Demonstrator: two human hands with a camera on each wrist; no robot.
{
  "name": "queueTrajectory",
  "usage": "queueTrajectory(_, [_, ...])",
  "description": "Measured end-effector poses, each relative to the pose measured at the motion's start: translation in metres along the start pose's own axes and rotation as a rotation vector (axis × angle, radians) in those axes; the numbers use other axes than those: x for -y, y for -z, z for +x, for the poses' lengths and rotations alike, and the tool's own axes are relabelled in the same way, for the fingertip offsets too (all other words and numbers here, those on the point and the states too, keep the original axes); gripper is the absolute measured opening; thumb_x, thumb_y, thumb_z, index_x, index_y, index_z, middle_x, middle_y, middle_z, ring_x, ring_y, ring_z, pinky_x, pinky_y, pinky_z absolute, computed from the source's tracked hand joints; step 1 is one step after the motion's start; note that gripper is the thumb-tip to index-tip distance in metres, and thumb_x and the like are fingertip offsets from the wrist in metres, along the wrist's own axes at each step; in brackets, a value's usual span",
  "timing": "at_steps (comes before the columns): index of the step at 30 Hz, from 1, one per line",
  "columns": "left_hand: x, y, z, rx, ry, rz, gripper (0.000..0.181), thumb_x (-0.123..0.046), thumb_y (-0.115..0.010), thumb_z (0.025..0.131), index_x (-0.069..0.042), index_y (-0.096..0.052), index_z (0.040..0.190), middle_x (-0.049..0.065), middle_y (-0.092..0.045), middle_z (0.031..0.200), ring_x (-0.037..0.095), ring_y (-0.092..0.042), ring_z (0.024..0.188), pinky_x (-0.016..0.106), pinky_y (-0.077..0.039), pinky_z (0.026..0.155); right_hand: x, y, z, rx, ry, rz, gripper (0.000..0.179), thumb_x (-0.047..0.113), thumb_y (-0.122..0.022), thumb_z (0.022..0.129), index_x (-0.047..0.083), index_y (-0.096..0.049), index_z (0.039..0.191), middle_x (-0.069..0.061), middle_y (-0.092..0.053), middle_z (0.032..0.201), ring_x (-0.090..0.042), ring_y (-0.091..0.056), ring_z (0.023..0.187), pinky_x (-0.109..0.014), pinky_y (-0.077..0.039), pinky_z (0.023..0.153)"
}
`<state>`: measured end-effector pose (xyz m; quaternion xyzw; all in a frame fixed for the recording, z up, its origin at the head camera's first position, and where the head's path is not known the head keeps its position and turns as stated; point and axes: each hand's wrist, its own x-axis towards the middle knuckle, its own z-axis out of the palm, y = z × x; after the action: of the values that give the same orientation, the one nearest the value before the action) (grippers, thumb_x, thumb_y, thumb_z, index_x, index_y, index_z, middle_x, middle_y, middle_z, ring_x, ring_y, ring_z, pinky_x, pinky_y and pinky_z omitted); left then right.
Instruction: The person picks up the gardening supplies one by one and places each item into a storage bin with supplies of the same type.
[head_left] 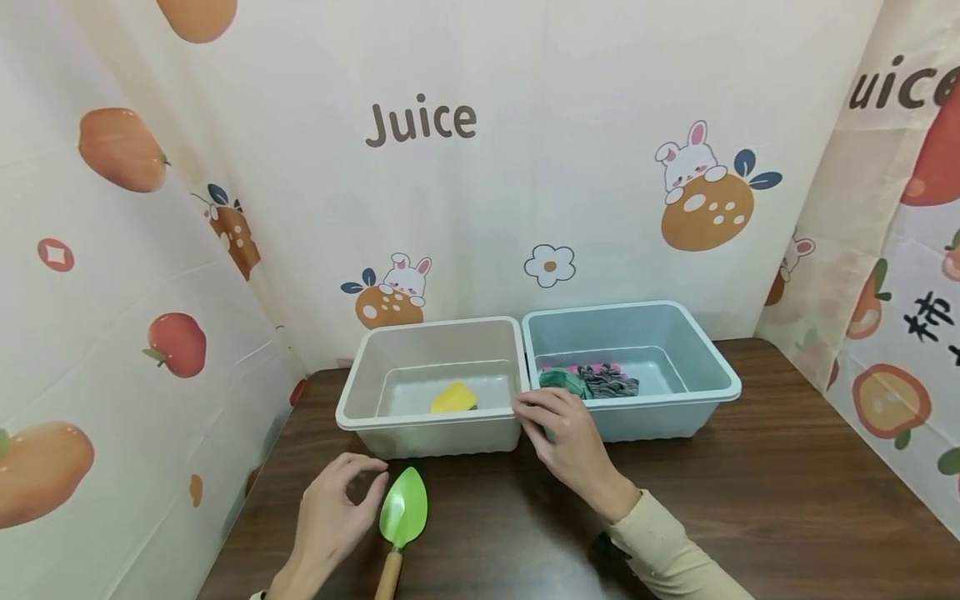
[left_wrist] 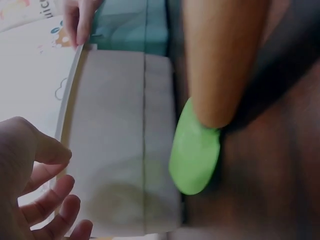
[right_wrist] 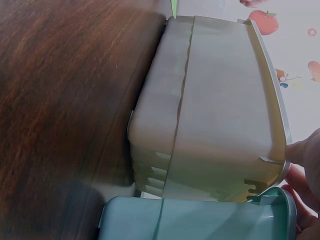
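Observation:
My right hand pinches the front right corner of the beige bin's rim; in the right wrist view its thumb lies on that rim and other fingers reach beside the blue bin. The beige bin holds a flat yellow piece. Left of the bin's front, my left hand hovers with thumb and fingers loosely curved, nothing between them. Just right of it a garden trowel with a green blade and wooden handle lies on the table, blade toward the bin.
Against the beige bin's right side stands the blue bin, with green fabric, dark grey bunched material and something pink inside. Both bins sit at the back of the dark wooden table. Printed curtains enclose the back and sides.

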<state>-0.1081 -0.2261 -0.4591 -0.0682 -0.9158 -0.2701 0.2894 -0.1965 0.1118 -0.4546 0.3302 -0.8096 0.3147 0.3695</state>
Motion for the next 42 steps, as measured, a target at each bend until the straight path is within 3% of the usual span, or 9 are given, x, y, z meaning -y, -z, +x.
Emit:
queueTrajectory(10, [-0.009, -0.010, -0.030, 0.135, 0.142, 0.020, 0.030, -0.015, -0.090, 0.081, -0.024, -0.079, 0.108, -0.019, -0.066, 0.085, -0.002, -0.059, 0.075, 0.024, -0.045, 0.063, -0.002, -0.001, 0.000, -0.022, 0.024, 0.007, 0.030, 0.001, -0.088, 0.083, 0.009, -0.084, 0.112, -0.006, -0.080, 0.115, -0.028, -0.069, 0.109, -0.048, -0.057, 0.095])
queueTrajectory(20, [-0.014, -0.018, -0.062, 0.303, 0.222, 0.058, 0.028, -0.032, -0.092, 0.081, -0.033, -0.077, 0.104, -0.022, -0.064, 0.090, -0.007, -0.054, 0.077, 0.027, -0.049, 0.065, -0.002, -0.001, 0.001, -0.021, 0.024, 0.006, 0.031, 0.001, -0.088, 0.083, 0.009, -0.084, 0.112, -0.006, -0.080, 0.115, -0.027, -0.069, 0.110, -0.048, -0.057, 0.095])
queueTrajectory(25, [-0.016, -0.016, -0.068, 0.340, 0.240, 0.048, 0.028, -0.035, -0.093, 0.079, -0.034, -0.077, 0.102, -0.022, -0.062, 0.089, -0.008, -0.053, 0.077, 0.027, -0.049, 0.065, -0.001, 0.000, 0.000, -0.010, 0.010, 0.009, 0.029, 0.002, -0.088, 0.084, 0.009, -0.084, 0.112, -0.006, -0.080, 0.116, -0.027, -0.069, 0.111, -0.048, -0.057, 0.097])
queueTrajectory(34, [-0.011, -0.016, -0.073, 0.320, 0.237, -0.002, 0.032, -0.024, -0.095, 0.074, -0.027, -0.077, 0.100, -0.019, -0.059, 0.087, -0.008, -0.049, 0.073, 0.024, -0.047, 0.064, -0.001, -0.002, 0.000, -0.013, 0.015, 0.014, 0.030, 0.002, -0.088, 0.083, 0.010, -0.084, 0.112, -0.006, -0.080, 0.116, -0.027, -0.069, 0.110, -0.049, -0.057, 0.096])
queueTrajectory(42, [-0.007, -0.008, -0.070, 0.440, 0.285, 0.012, 0.031, -0.027, -0.096, 0.074, -0.025, -0.074, 0.095, -0.013, -0.061, 0.089, -0.008, -0.049, 0.072, 0.023, -0.046, 0.063, -0.002, -0.002, 0.000, -0.010, 0.014, 0.014, 0.029, 0.002, -0.088, 0.084, 0.009, -0.084, 0.112, -0.007, -0.080, 0.116, -0.028, -0.069, 0.111, -0.049, -0.057, 0.097])
